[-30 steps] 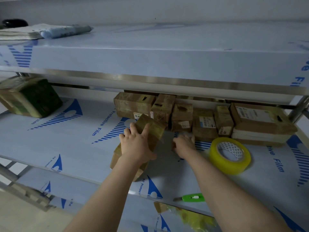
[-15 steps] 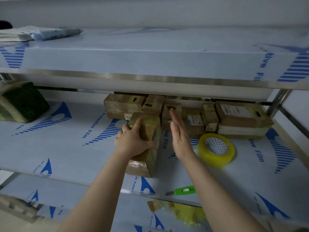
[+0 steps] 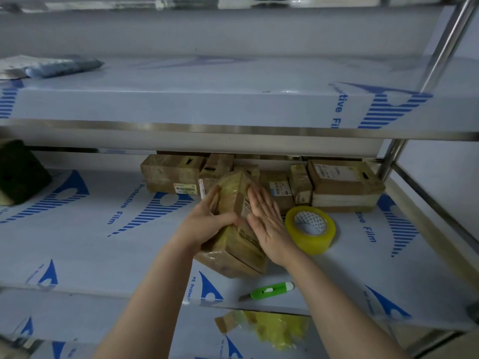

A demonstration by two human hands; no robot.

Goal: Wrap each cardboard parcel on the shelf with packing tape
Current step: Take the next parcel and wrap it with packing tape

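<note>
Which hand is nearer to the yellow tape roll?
Right. The right hand, flat on the parcel, lies just beside the tape roll. The left hand grips the parcel's far side.

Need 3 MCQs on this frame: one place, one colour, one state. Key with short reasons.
1. Where is the tape roll?
A) on the upper shelf
B) on the shelf, right of the held parcel
C) in a hand

2. What colour is the cutter?
A) red
B) green
C) black

3. What is the right hand doing?
A) lying flat against the parcel
B) gripping the tape roll
C) holding the cutter

Key:
1 B, the tape roll lies on the shelf beside the parcel.
2 B, its body is bright green.
3 A, its straight fingers lie on the parcel's face.
</note>
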